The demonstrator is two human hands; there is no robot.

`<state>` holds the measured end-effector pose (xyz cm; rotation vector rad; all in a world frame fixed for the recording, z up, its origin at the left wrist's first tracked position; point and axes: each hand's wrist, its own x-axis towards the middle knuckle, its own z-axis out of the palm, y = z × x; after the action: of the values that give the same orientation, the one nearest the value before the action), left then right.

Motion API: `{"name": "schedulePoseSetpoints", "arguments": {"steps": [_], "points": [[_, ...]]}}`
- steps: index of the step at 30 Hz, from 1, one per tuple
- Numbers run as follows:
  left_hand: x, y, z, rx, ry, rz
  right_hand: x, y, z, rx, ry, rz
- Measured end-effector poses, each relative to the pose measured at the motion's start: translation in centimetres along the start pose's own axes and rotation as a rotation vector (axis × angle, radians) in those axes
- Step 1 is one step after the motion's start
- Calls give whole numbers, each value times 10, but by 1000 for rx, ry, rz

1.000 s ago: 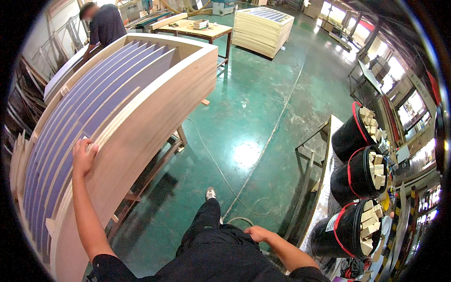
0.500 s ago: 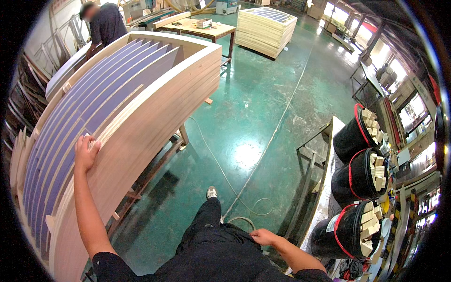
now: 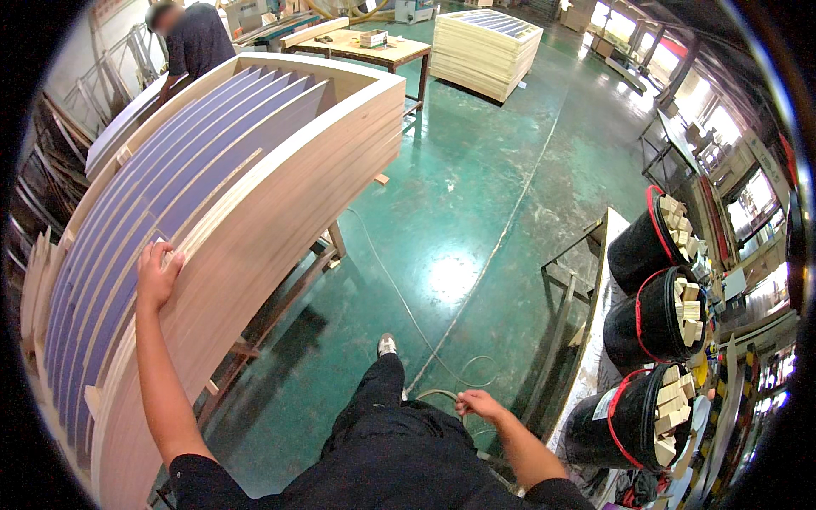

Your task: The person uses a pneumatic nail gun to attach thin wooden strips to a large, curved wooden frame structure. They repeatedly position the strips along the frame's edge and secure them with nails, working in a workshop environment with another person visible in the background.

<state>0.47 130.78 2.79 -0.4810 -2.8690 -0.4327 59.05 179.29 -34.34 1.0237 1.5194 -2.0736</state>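
Note:
On the left, a large wooden frame [image 3: 280, 187] with pale sides holds a row of blue-purple slats [image 3: 183, 183] that runs its length. My left hand [image 3: 158, 276] grips its upper edge, fingers curled over toward the slats; a small pale bit shows by the fingertips, too small to name. Low in the middle, my right hand [image 3: 481, 405] is closed at waist height beside a thin, pale hose [image 3: 435, 392] that loops up to it and seems to run through the fingers.
Black buckets [image 3: 644, 314] with red handles, full of short wood blocks, stand on a bench [image 3: 595, 340] at right. The hose trails over the green floor [image 3: 442, 212]. Beyond are a worktable [image 3: 365, 51] and a stacked panel pile [image 3: 484, 55]. Another person [image 3: 197, 42] bends at far left.
My right hand has risen slightly away from my waist, and the hose loop lifts with it. My left hand stays on the frame edge.

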Motion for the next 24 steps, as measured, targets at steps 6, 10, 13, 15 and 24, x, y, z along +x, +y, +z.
{"name": "schedulePoseSetpoints", "arguments": {"steps": [6,10,13,15,24], "points": [[-1,7,4,0,61,-1,53,60,42,-304,410,104],[3,-4,8,-10,66,15,57,65,29,-91,370,94],[2,0,2,-4,25,-1,44,60,28,-257,380,141],[3,3,1,-6,18,9,39,58,35,-362,428,134],[6,-7,7,-22,18,8,-16,61,41,-456,555,85]]}}
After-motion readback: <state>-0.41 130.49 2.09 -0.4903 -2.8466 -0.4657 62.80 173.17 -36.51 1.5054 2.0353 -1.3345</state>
